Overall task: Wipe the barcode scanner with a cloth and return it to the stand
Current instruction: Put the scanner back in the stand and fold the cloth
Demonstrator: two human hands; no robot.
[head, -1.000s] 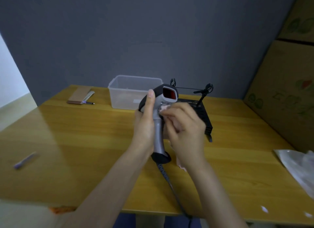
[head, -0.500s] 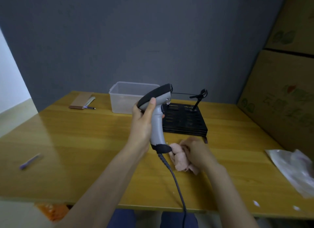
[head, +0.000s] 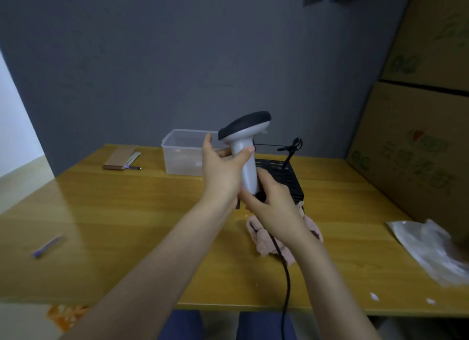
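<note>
Landmark: the black stand [head: 289,179], a slotted base with a thin clip arm rising at its far side, standing on the wooden table [head: 127,225].
Barcode scanner [head: 247,146]: I hold it upright in the air, above the near left corner of the stand and not seated in it. Its dark-topped head is uppermost and its grey handle points down.
Left hand [head: 223,172]: I grip the upper part of the handle, left of the stand. My thumb lies across the near face just under the head, and my fingers pass round the far side. My index finger sticks up beside the head.
Right hand [head: 274,205]: I grasp the bottom end of the handle with curled fingers, in front of the near left corner of the stand. It hides the black end cap almost entirely.
Cable [head: 285,276]: black. It drops from under my right hand and runs from the stand toward me, over the cloth and off the near table edge.
Cloth [head: 264,240]: pink and crumpled, lying on the table just on the near side of the stand, under my right wrist. Neither hand touches it.
Clear plastic container [head: 182,152]: left of the stand, partly behind my left hand.
Brown notebook [head: 119,158]: well to the left of the stand, at the far table edge.
Purple pen [head: 48,245]: far left of the stand, toward the near edge, blurred.
Plastic bag [head: 431,248]: on the table, right of the stand and nearer to me.
Cardboard boxes [head: 418,149]: stacked right of the stand.
</note>
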